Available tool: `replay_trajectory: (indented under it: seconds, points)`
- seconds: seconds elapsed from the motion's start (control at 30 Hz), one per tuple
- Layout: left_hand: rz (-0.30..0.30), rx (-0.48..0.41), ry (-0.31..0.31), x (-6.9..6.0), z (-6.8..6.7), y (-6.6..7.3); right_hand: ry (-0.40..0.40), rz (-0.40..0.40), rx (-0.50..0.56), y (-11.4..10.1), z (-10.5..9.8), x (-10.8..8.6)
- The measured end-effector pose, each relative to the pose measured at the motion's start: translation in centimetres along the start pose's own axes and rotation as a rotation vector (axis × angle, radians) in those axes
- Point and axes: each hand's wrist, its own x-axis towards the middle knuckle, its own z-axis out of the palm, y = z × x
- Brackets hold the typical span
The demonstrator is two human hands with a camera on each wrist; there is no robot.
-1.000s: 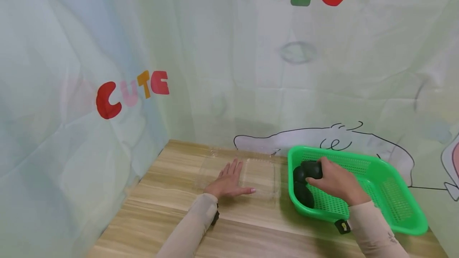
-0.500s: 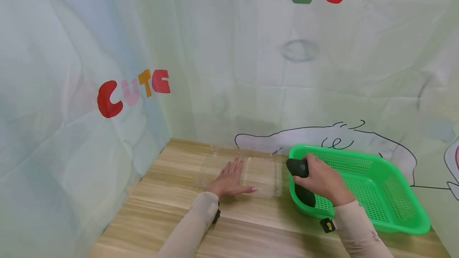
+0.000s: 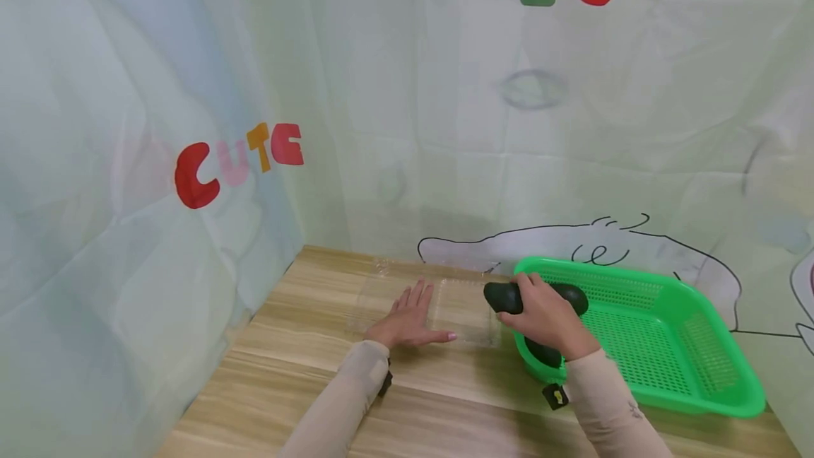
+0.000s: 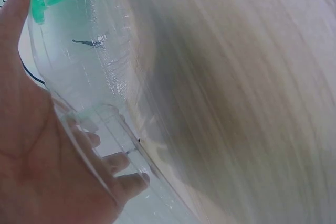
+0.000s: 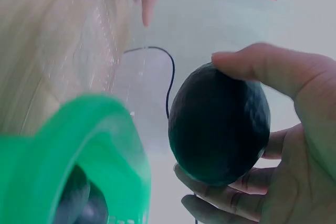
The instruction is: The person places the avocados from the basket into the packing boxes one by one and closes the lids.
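My right hand [image 3: 543, 313] grips a dark avocado [image 3: 502, 297] above the left rim of a green plastic basket [image 3: 740, 373]. In the right wrist view the thumb lies over the avocado [image 5: 218, 124] and the fingers curl beneath it. Two more dark avocados are in the basket, one avocado [image 3: 572, 297] behind my hand and another avocado [image 3: 543, 353] partly hidden below it. Left of the basket lies a clear plastic container [image 3: 467, 313], spread in two halves. My left hand [image 3: 402, 324] rests on its left half, fingers straight and thumb out.
A wooden table [image 3: 439, 423] carries everything. A printed cloth [image 3: 407, 126] hangs close behind the container and basket, and another side of it rises along the left table edge. The basket's raised rim stands between its contents and the container.
My right hand has lifted the avocado from the basket's left end and carried it left over the rim, toward the container. The left hand stays in place on the container.
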Motion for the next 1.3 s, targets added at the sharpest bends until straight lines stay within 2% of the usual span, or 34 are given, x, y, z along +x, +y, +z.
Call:
replay_trajectory:
  seconds: [0.17, 0.57, 0.77, 0.97, 1.3]
  points:
    - [-0.012, -0.018, -0.011, 0.0, -0.2, 0.0, 0.002, 0.017, -0.011, -1.4, 1.0, 0.7]
    - [-0.039, -0.012, -0.03, 0.1, 0.0, 0.2, 0.024, -0.012, 0.001, -3.9, 4.8, 1.7]
    - [-0.025, -0.002, -0.021, 0.2, -0.1, 0.1, 0.025, -0.031, 0.0, -4.3, 6.0, 2.4]
    - [-0.02, 0.012, -0.015, 0.3, -0.1, 0.1, -0.001, -0.015, -0.002, -4.5, 6.9, 3.0]
    - [-0.015, 0.021, -0.007, 0.0, -0.2, 0.3, -0.04, 0.008, 0.064, -5.0, 8.9, 3.8]
